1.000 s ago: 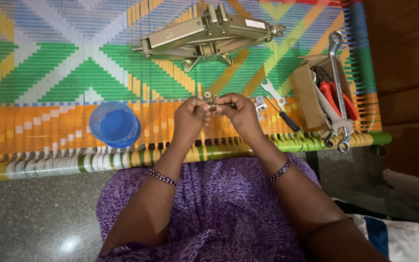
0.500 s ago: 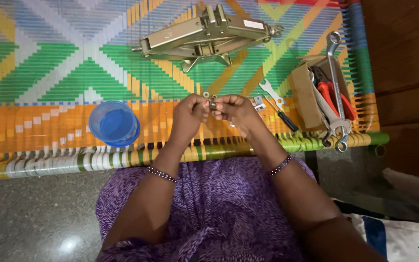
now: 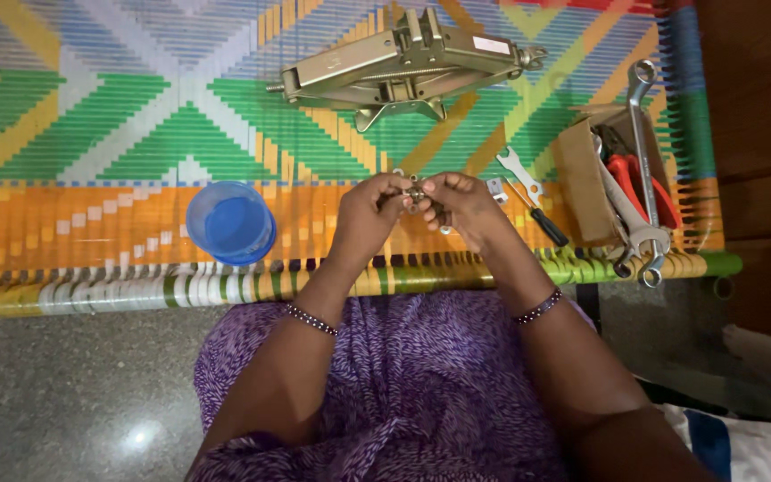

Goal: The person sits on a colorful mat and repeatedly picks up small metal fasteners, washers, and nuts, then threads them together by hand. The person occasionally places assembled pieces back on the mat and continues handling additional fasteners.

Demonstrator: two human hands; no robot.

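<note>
Nearest, purple patterned cloth [image 3: 385,393] over the lap, beaded bracelets on both wrists. Just beyond, left hand [image 3: 369,214] and right hand [image 3: 464,207] meeting over the woven cot [image 3: 91,134], each grip pinched narrow on one small metal part [image 3: 416,193] held between the fingertips. Farther out: blue round lid [image 3: 229,223] at 9 o'clock, small spanner [image 3: 519,174] and cardboard tool box [image 3: 586,183] at 3 o'clock, folded scissor jack [image 3: 403,67] at 12 o'clock.
</note>
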